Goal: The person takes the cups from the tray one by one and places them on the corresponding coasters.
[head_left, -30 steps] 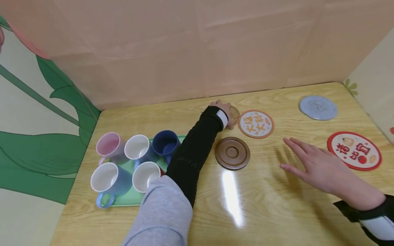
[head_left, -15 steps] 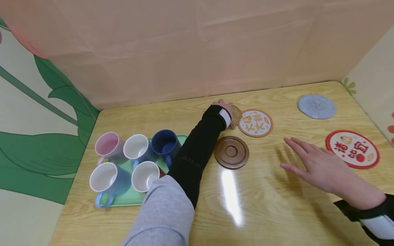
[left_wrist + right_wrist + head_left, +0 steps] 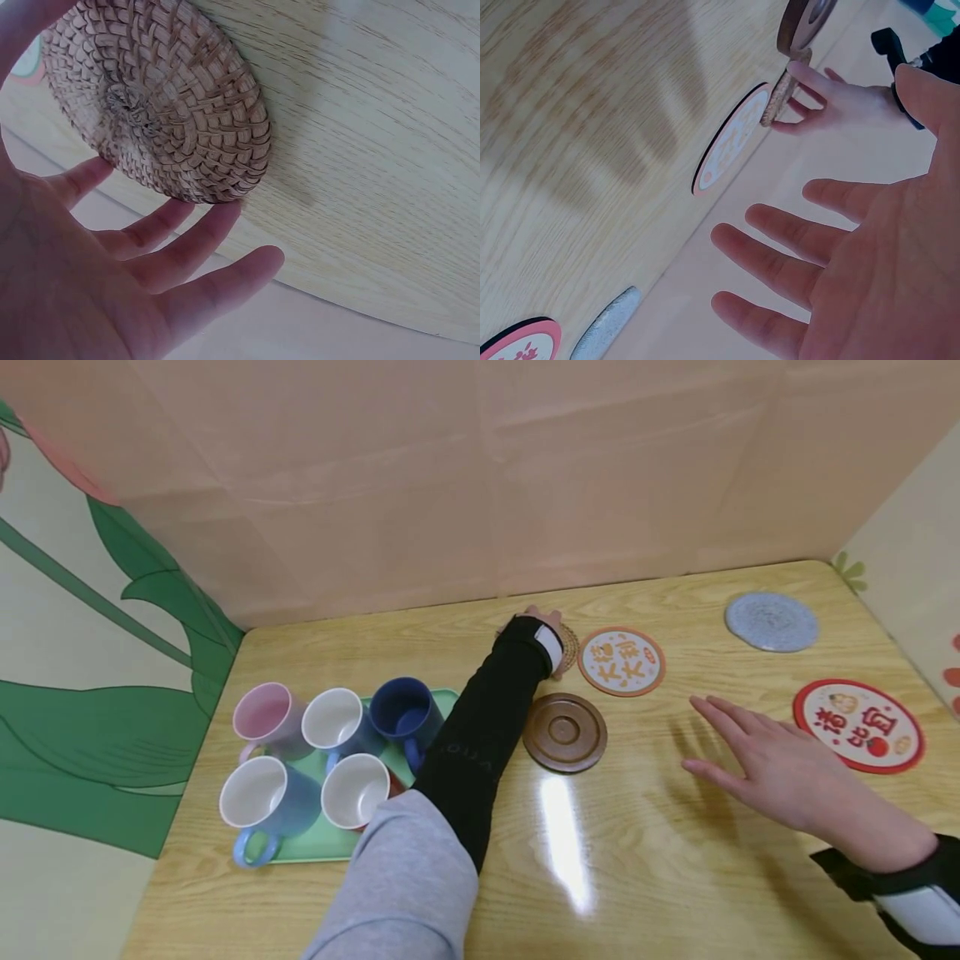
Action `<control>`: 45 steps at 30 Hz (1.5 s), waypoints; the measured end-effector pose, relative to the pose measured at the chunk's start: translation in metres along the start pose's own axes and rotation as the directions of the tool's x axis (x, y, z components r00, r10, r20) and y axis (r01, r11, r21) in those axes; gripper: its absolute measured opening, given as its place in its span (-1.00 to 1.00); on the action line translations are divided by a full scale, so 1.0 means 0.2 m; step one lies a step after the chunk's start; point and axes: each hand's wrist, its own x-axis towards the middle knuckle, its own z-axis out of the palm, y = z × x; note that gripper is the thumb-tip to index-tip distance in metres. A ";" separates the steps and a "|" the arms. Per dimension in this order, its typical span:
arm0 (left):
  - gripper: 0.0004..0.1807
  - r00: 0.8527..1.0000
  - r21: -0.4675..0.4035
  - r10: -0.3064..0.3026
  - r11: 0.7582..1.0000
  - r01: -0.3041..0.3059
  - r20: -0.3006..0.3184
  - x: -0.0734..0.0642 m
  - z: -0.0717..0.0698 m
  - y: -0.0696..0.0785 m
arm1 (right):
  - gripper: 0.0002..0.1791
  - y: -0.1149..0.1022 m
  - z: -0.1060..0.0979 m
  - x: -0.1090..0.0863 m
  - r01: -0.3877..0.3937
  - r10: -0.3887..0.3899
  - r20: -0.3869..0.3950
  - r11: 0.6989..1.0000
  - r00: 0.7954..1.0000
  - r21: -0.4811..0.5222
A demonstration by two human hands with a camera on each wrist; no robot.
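Through the left wrist camera I'm watching the person's left hand (image 3: 97,277) pinching the round woven coaster (image 3: 172,97) across its rim, thumb to one side and fingertips (image 3: 229,214) to the other, while the outermost finger is reaching past the edge. The coaster is showing coarse, plaited brown strands spiralling out from a tight centre. It is sitting toward the back of the wood-grained table (image 3: 645,877), just left of the orange-rimmed coaster (image 3: 621,652); whether its underside is touching the wood, I cannot tell.

In my head view the right hand (image 3: 795,768) is hovering over the tabletop holding nothing, its fingers straight and its thumb standing apart; the wrist view is showing gaps between the fingertips. The flat red-rimmed coaster (image 3: 862,727) is lying partly behind it, printed with red characters, and the speckled grey-blue coaster (image 3: 772,622) is resting farther back, slightly irregular in outline.

Nearer me than the woven piece, I'm seeing a smooth brown disc (image 3: 562,756) with concentric ridges, its surface glossy. To the left, a green tray (image 3: 322,847) is carrying five glossy, round-mouthed mugs, among them a pink mug (image 3: 273,718) and a navy mug (image 3: 405,706).
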 end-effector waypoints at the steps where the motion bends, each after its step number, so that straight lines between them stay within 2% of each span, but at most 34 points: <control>1: 0.19 1.000 -0.014 -0.006 1.000 0.006 0.001 0.01 0.01 0.00 | -0.10 0.00 0.00 0.00 0.000 0.000 -0.001 1.000 1.000 -0.001; 4: 0.18 1.000 -0.025 -0.003 1.000 0.003 -0.005 -0.02 0.00 0.00 | -0.09 0.00 0.00 0.01 0.009 -0.009 -0.007 1.000 1.000 -0.006; 8: 0.03 0.999 -0.059 0.025 0.998 -0.028 -0.048 -0.21 -0.06 -0.02 | -0.08 -0.01 -0.02 0.04 0.041 -0.041 -0.029 0.999 0.999 -0.003; 11: -0.07 0.996 -0.061 0.044 0.997 -0.049 -0.076 -0.29 -0.09 -0.02 | -0.08 -0.01 -0.04 0.09 0.078 -0.077 -0.056 0.997 0.995 0.010; 14: -0.08 0.996 -0.025 0.047 0.999 -0.049 -0.072 -0.26 -0.08 -0.01 | -0.08 0.01 -0.06 0.20 0.100 -0.098 -0.066 0.995 0.993 0.029; 17: -0.08 0.997 0.000 0.037 0.999 -0.037 -0.069 -0.24 -0.08 0.00 | -0.07 0.03 -0.08 0.36 0.083 -0.081 -0.038 0.995 0.996 0.058; 21: -0.08 0.998 -0.006 0.010 1.000 -0.010 -0.060 -0.24 -0.08 0.01 | -0.03 0.05 -0.05 0.57 0.024 -0.030 0.065 0.996 0.997 0.088; 23: -0.06 0.999 -0.020 -0.004 1.000 0.003 -0.045 -0.20 -0.06 0.03 | 0.01 0.05 -0.02 0.65 -0.004 -0.009 0.131 0.995 0.991 0.097; 24: -0.06 0.999 -0.025 -0.005 1.000 0.004 -0.042 -0.21 -0.07 0.03 | 0.03 0.05 0.00 0.69 -0.015 0.000 0.153 0.995 0.988 0.099; 27: -0.04 0.999 -0.044 -0.005 0.999 0.003 -0.046 -0.15 -0.05 0.04 | 0.08 0.03 0.04 0.77 -0.040 0.020 0.193 0.994 0.981 0.098; 31: -0.03 0.999 -0.056 -0.005 0.998 0.002 -0.052 -0.05 -0.02 0.07 | 0.08 0.03 0.11 0.83 -0.073 0.054 0.212 0.994 0.976 0.087; 34: -0.02 0.999 -0.062 -0.016 0.998 0.013 -0.046 -0.01 -0.01 0.08 | 0.07 0.04 0.15 0.86 -0.099 0.077 0.231 0.992 0.970 0.083; 37: -0.02 0.998 -0.071 -0.023 0.997 0.020 -0.050 -0.01 0.00 0.09 | 0.00 0.05 0.18 0.87 -0.103 0.079 0.235 0.991 0.969 0.091; 45: 0.02 0.998 -0.102 -0.033 0.994 0.027 -0.056 -0.04 -0.02 0.08 | -0.18 0.06 0.21 0.88 -0.114 0.094 0.190 0.988 0.977 0.100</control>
